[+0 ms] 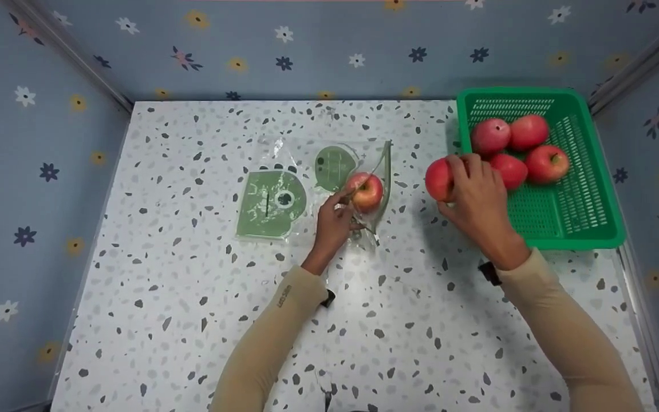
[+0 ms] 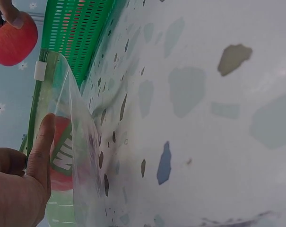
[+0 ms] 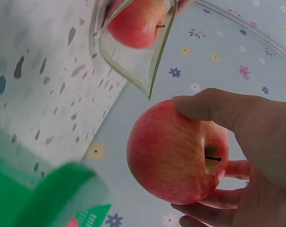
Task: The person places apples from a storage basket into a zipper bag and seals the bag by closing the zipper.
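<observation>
My right hand [image 1: 481,200] grips a red apple [image 1: 439,179] above the table by the basket's left side; the right wrist view shows thumb and fingers around this apple [image 3: 171,151], its stem toward the palm. A clear zip bag [image 1: 272,206] with green printing lies on the table, its mouth facing right and spread apart. Inside, near the mouth, sits another apple [image 1: 366,191]. My left hand [image 1: 334,224] pinches the bag's edge near its mouth. In the left wrist view, a white slider [image 2: 39,71] shows on the green zip strip.
A green plastic basket [image 1: 578,97] stands at the table's right side with several red apples, among them one apple [image 1: 547,164] at the right. Flower-patterned walls [image 1: 329,51] enclose the speckled white table [image 1: 180,320] at the back and both sides.
</observation>
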A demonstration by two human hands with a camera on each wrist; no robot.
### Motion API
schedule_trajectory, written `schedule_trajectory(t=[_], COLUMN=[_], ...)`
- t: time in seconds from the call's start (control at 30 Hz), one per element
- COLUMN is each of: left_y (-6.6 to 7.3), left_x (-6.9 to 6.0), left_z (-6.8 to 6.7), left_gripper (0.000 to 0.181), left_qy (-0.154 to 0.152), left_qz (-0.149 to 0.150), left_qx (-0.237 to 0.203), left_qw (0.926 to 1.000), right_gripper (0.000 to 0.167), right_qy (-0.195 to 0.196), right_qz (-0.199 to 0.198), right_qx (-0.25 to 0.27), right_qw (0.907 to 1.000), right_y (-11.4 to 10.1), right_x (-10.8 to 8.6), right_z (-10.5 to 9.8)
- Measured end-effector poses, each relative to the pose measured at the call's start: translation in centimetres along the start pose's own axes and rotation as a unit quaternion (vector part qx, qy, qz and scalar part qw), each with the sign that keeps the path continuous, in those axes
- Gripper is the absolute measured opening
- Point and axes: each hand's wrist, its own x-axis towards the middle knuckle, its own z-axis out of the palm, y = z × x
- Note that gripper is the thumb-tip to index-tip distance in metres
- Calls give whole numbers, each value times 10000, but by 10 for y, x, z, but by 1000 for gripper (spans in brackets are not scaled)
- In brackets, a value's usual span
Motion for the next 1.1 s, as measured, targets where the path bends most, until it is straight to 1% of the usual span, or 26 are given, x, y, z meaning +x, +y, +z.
schedule_trajectory(t=[0.13,0.3,0.47,0.63,0.9,1.1], left_y=[1,2,1,-1,-1,-2], left_x=[-1,-1,0,0,0,-1], left_z=[0,1,1,1,0,0], left_gripper=[40,38,39,40,38,38], left_qy=[0,-41,19,80,104,60], left_qz=[-6,-3,-29,-21,27,125], left_qx=[-9,79,130,139,172,12], left_qw=[10000,10000,9999,9999,9998,9999], right_gripper=[80,78,74,71,70,71], right_qy=[-122,-244,-324,-322,-212,-460], right_qz=[-31,-89,-190,-221,-320,-156], right_qx=[77,229,347,409,511,616], right_qw=[9999,9994,9987,9984,9980,9969], right_y=[-10,-21,-27,-33,-37,-37], right_x=[0,0,0,1,2,5], right_z=[6,13,22,32,50,59])
